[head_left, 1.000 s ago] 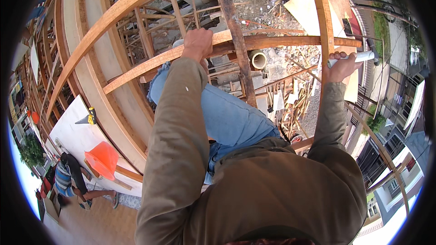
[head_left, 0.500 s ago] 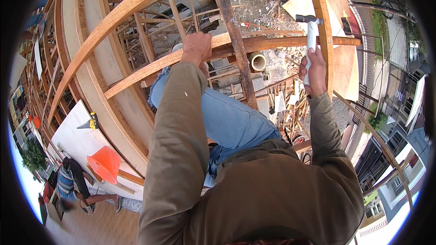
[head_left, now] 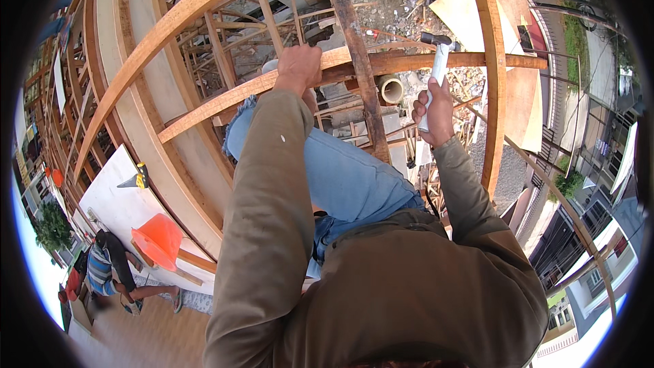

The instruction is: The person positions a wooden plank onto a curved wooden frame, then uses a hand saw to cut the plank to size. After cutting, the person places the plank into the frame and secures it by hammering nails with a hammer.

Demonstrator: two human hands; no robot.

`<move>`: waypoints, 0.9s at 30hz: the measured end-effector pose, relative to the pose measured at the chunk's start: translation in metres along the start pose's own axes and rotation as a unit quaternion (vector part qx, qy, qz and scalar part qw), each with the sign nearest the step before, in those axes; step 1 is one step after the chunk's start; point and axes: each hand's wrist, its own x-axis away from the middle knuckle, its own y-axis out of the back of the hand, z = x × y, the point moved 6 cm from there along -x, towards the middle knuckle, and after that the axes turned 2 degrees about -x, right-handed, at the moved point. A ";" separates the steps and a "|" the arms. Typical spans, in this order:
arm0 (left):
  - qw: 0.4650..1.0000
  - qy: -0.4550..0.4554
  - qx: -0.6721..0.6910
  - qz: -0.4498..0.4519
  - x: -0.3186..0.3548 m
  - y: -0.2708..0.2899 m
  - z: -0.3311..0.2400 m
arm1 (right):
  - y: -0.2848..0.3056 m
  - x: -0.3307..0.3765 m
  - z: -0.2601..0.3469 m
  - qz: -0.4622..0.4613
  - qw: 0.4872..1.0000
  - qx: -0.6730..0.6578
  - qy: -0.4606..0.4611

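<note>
My left hand (head_left: 300, 68) is closed over a light wooden beam (head_left: 228, 103) that runs across in front of me, its fingers curled down the far side. In my right hand (head_left: 436, 112) is a hammer (head_left: 439, 63), gripped low on its pale handle. The dark hammer head points up and away from me, near a darker plank (head_left: 402, 63) that lines up with the beam. Between my hands, a rough, stained post (head_left: 355, 48) crosses both pieces. My jeans-clad leg (head_left: 340, 170) lies below the beam.
Long timbers (head_left: 126, 105) line the left, beside a white board (head_left: 112, 194) with a yellow-handled handsaw (head_left: 139, 177) and an orange plastic piece (head_left: 158, 240). Another person (head_left: 102, 269) bends at lower left. A cut pipe (head_left: 390, 90) and rubble lie far below. An upright timber (head_left: 492, 95) stands right.
My right hand has carried the hammer to the left, from the upright timber toward the rough post. My left hand keeps its hold on the beam.
</note>
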 end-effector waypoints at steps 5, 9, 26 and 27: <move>1.000 0.004 0.007 0.006 -0.001 -0.004 0.007 | 0.031 0.013 0.065 -0.035 0.994 0.070 0.070; 1.000 0.008 0.003 0.014 0.001 -0.001 0.004 | 0.092 0.008 0.161 -0.205 0.911 -0.101 0.344; 1.000 0.005 0.004 -0.010 -0.005 0.001 0.007 | 0.045 0.008 0.097 -0.065 0.979 0.074 0.176; 1.000 0.000 0.003 -0.006 0.002 -0.007 0.004 | 0.061 0.014 0.135 -0.117 0.951 0.059 0.281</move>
